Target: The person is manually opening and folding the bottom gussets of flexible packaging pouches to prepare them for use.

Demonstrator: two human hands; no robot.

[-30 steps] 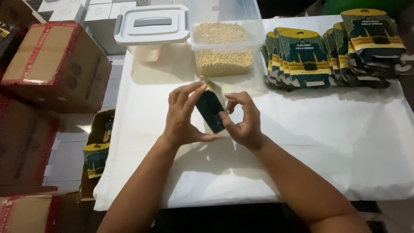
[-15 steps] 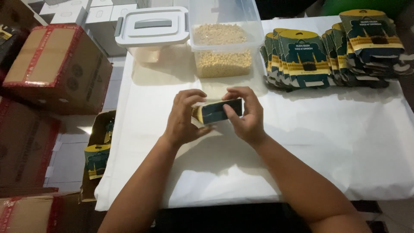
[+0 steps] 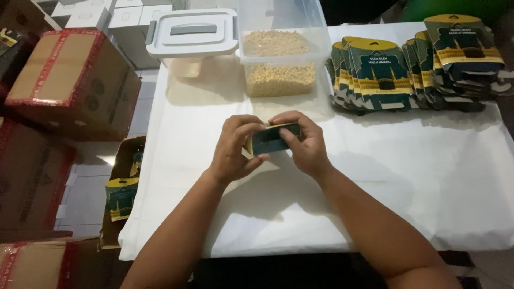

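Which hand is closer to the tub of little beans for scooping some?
Probably the right hand. It holds the pouch on the side just below the clear tub of beans. The left hand sits further left, nearer the lidded tub.

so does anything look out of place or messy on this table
Nothing is spilled or damaged. Both hands, left hand and right hand, hold one dark pouch over the white table. Only oddity: the white lid is off, lying beside the open tub of beans.

Single head camera, looking steeply down, close over table (image 3: 428, 176).
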